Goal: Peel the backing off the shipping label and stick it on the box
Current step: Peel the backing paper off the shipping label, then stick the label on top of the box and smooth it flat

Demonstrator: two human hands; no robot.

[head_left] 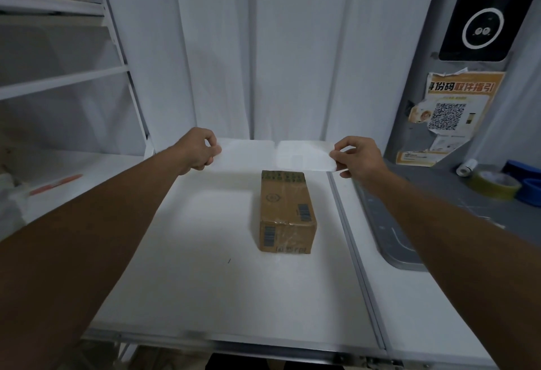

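Note:
A small brown cardboard box (286, 210) wrapped in clear tape lies on the white table (187, 252), its long side pointing away from me. Above its far end I hold a white shipping label (273, 154) stretched flat between both hands. My left hand (199, 148) pinches the label's left end and my right hand (355, 157) pinches its right end. The label's blank side faces me, and a seam shows near its middle. Whether the backing is still on it I cannot tell.
White shelves (58, 83) stand at the left, with an orange pen (57, 184) on the lowest one. On the grey counter at the right sit tape rolls (494, 184) and a small white roll (467, 167). An orange QR poster (452, 112) hangs above.

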